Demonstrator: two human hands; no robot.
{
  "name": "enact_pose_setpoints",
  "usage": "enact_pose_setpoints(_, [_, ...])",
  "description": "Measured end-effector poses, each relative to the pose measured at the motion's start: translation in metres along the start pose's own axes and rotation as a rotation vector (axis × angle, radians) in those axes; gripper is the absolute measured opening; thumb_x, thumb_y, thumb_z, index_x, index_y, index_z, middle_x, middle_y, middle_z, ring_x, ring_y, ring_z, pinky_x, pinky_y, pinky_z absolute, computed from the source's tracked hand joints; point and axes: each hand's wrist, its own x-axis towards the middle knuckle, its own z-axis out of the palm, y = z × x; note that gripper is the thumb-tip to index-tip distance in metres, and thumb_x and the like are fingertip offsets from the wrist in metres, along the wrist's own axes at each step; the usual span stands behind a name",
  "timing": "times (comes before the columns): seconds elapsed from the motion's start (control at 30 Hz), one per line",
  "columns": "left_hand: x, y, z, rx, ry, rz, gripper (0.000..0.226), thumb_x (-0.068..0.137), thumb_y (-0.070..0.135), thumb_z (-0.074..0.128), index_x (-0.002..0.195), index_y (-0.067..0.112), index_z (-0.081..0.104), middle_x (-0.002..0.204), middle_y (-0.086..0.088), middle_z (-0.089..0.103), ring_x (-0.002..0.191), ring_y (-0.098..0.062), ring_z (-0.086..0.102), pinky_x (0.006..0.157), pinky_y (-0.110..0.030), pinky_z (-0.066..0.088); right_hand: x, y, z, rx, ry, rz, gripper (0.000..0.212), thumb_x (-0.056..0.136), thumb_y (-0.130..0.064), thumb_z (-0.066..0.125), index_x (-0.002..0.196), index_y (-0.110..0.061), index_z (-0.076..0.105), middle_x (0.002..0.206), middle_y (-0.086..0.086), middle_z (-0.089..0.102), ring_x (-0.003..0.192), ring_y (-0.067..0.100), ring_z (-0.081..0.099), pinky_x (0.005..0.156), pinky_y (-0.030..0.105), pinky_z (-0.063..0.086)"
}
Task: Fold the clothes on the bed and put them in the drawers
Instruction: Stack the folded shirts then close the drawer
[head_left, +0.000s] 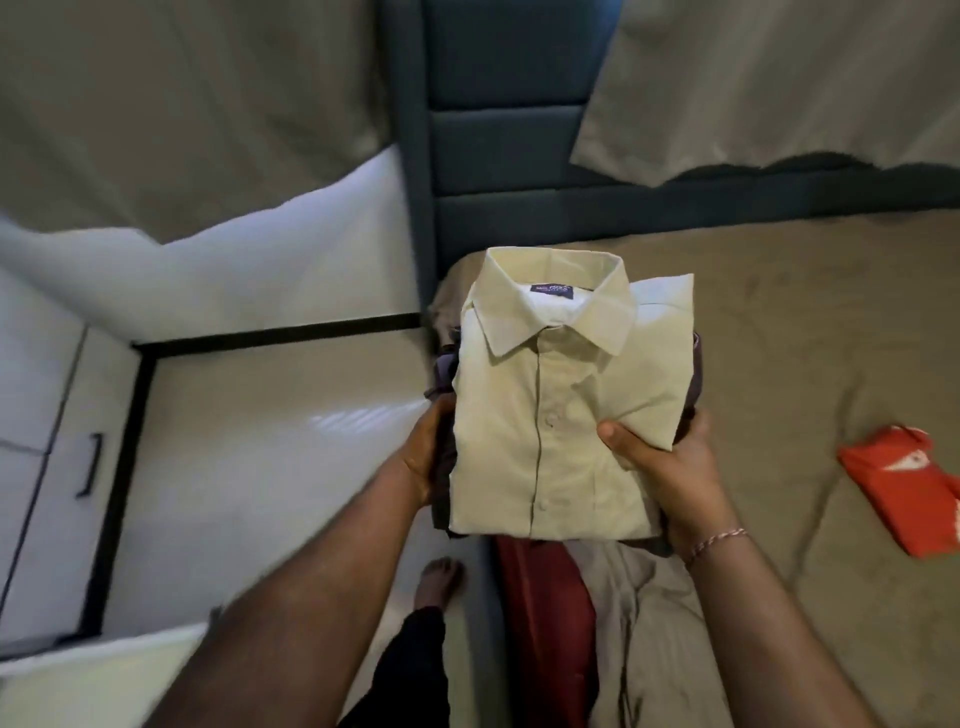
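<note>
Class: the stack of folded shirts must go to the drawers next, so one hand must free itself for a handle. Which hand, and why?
Probably the left hand: the drawers lie on that side, and the right hand clamps the stack, thumb on top.

A blue padded headboard (511, 93) stands upright behind the bed's tan sheet (779, 322). Pale curtains (171, 104) hang on either side. The glossy floor (270, 441) reflects light (a bright streak), beside white cabinet doors (47, 415) with a dark handle (89, 465).
</note>
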Motion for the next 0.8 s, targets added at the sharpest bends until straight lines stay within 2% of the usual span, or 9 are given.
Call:
enact_pose_setpoints(0.1, [-0.033, -0.010, -0.057, -0.118, 0.059, 0.025, 0.032, 0.099, 0.041, 0.057, 0.089, 0.012, 0.065, 0.068, -0.009, 0.065, 0.061, -0.024, 0.063, 0.065, -0.033, 0.048, -0.028, -0.007, 0.043, -0.056, -0.103, -0.024, 0.115, 0.048, -0.038, 0.102, 0.143, -0.027, 0.039, 0.127, -0.014, 0.062, 0.096, -0.003, 0.070, 0.064, 0.017, 0.058])
enact_pose_setpoints(0.17, [-0.072, -0.032, -0.099, -0.209, 0.060, 0.069, 0.039, 0.087, 0.045, 0.072, 0.101, 0.009, 0.067, 0.083, -0.014, 0.065, 0.075, -0.028, 0.060, 0.075, -0.037, 0.049, -0.064, -0.003, 0.073, -0.075, -0.205, -0.054, 0.117, 0.047, -0.039, 0.100, 0.145, -0.029, 0.037, 0.126, -0.015, 0.061, 0.098, 0.001, 0.068, 0.059, 0.015, 0.056])
enact_pose_setpoints(0.27, [-0.136, -0.069, -0.140, -0.352, 0.038, 0.159, 0.082, 0.052, 0.049, 0.090, 0.119, 0.008, 0.066, 0.106, -0.020, 0.062, 0.093, -0.034, 0.059, 0.098, -0.045, 0.046, -0.115, 0.000, 0.096, -0.106, -0.347, -0.086, 0.113, 0.044, -0.044, 0.101, 0.137, -0.037, 0.038, 0.124, -0.017, 0.060, 0.101, 0.002, 0.066, 0.055, 0.014, 0.055])
enact_pose_setpoints(0.37, [-0.204, -0.114, -0.186, -0.435, 0.086, 0.224, 0.106, 0.035, 0.064, 0.096, 0.122, 0.008, 0.073, 0.122, -0.021, 0.071, 0.111, -0.038, 0.066, 0.110, -0.049, 0.047, -0.178, 0.011, 0.118, -0.182, -0.468, -0.121, 0.115, 0.034, -0.057, 0.102, 0.129, -0.044, 0.039, 0.121, -0.019, 0.062, 0.095, -0.001, 0.071, 0.058, 0.017, 0.057])
enact_pose_setpoints(0.47, [-0.267, -0.157, -0.240, -0.547, 0.116, 0.284, 0.099, 0.032, 0.065, 0.099, 0.114, 0.012, 0.081, 0.119, -0.018, 0.075, 0.098, -0.033, 0.075, 0.089, -0.045, 0.062, -0.243, 0.022, 0.149, -0.270, -0.587, -0.118, 0.129, 0.029, -0.063, 0.101, 0.138, -0.036, 0.039, 0.131, -0.011, 0.061, 0.110, 0.014, 0.067, 0.078, 0.039, 0.062])
enact_pose_setpoints(0.6, [-0.329, -0.205, -0.296, -0.659, 0.183, 0.381, 0.087, 0.030, 0.067, 0.100, 0.098, 0.016, 0.085, 0.107, -0.013, 0.078, 0.091, -0.029, 0.077, 0.086, -0.041, 0.060, -0.308, 0.039, 0.186, -0.354, -0.726, -0.116, 0.116, 0.029, -0.068, 0.100, 0.122, -0.053, 0.033, 0.125, -0.015, 0.059, 0.106, 0.013, 0.064, 0.072, 0.033, 0.057])
enact_pose_setpoints(0.67, [-0.355, -0.230, -0.322, -0.715, 0.192, 0.432, 0.082, 0.038, 0.066, 0.099, 0.103, 0.017, 0.085, 0.111, -0.013, 0.078, 0.095, -0.029, 0.077, 0.086, -0.042, 0.061, -0.339, 0.051, 0.206, -0.393, -0.786, -0.123, 0.116, 0.027, -0.070, 0.099, 0.121, -0.054, 0.033, 0.123, -0.018, 0.056, 0.105, 0.013, 0.061, 0.076, 0.037, 0.057])
enact_pose_setpoints(0.73, [-0.379, -0.258, -0.349, -0.761, 0.204, 0.470, 0.080, 0.044, 0.064, 0.098, 0.108, 0.017, 0.083, 0.117, -0.012, 0.077, 0.099, -0.029, 0.076, 0.089, -0.043, 0.060, -0.372, 0.063, 0.225, -0.419, -0.843, -0.117, 0.118, 0.030, -0.070, 0.098, 0.127, -0.051, 0.034, 0.116, -0.022, 0.053, 0.099, 0.009, 0.057, 0.064, 0.032, 0.056])
enact_pose_setpoints(0.8, [-0.403, -0.287, -0.383, -0.816, 0.267, 0.505, 0.072, 0.032, 0.056, 0.102, 0.090, 0.017, 0.086, 0.095, -0.010, 0.079, 0.081, -0.025, 0.077, 0.078, -0.037, 0.062, -0.407, 0.078, 0.248, -0.443, -0.925, -0.094, 0.113, 0.040, -0.061, 0.098, 0.132, -0.052, 0.034, 0.110, -0.025, 0.048, 0.093, 0.007, 0.053, 0.043, 0.022, 0.052])
